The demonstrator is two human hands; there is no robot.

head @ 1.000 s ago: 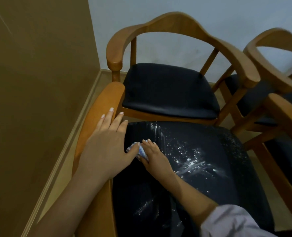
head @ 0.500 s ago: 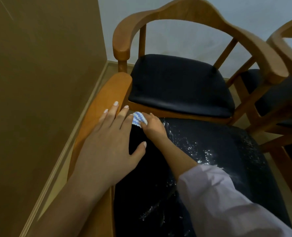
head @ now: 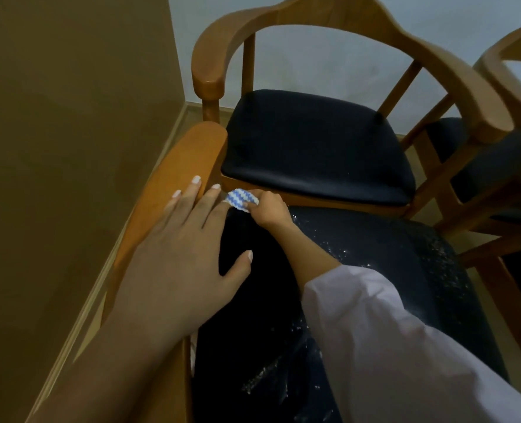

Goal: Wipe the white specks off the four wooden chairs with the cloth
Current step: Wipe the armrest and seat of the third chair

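My left hand (head: 173, 264) lies released and flat on the armrest (head: 176, 172), fingers straight, thumb out over the dark seat (head: 375, 254). My right hand (head: 268, 209) is clenched around the blue-and-white cloth (head: 241, 200), holding it at the seat's far corner, just beside my left forefinger. White specks (head: 436, 257) are scattered over the seat to the right of my right hand and back beneath my sleeve (head: 390, 346), and another chair (head: 314, 148) stands just beyond the cloth.
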